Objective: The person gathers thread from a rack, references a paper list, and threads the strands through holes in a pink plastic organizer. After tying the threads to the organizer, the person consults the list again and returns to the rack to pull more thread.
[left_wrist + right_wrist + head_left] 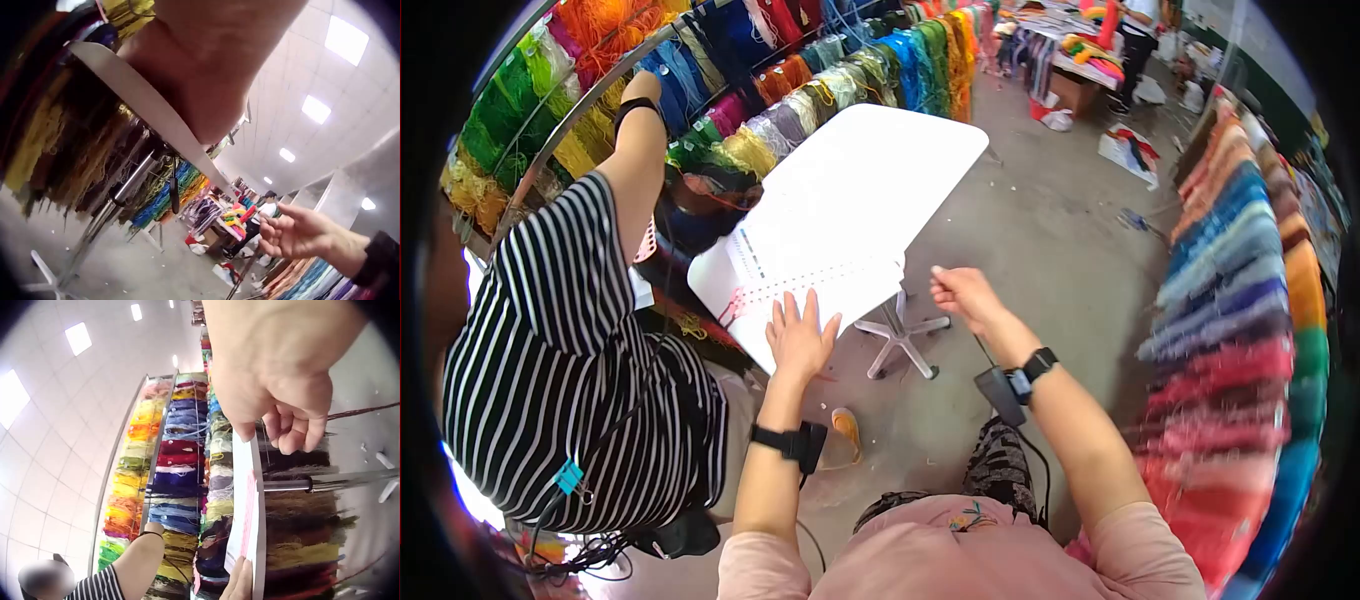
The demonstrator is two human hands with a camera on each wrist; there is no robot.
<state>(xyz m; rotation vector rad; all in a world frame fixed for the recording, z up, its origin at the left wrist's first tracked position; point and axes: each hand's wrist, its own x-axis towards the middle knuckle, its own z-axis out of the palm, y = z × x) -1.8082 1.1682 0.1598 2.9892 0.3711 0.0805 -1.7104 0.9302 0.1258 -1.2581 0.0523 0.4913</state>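
My left hand (800,335) lies flat, fingers spread, on a white printed sheet (820,265) at the near end of a white table (880,160). My right hand (957,293) hovers to the right of the table edge, off the sheet, with its fingers curled. In the right wrist view this hand (278,434) pinches a thin dark thread (369,409) that runs off to the right. The sheet's edge (250,512) shows below it, with pink marks along it. In the left wrist view the right hand (294,234) hangs in the air beyond the table edge (137,100).
A person in a striped shirt (560,360) stands close on my left, one arm (635,140) raised to a rack of coloured yarn hanks (730,100). Another yarn rack (1240,290) lines the right side. The table's star base (897,340) stands on bare concrete floor (1040,240).
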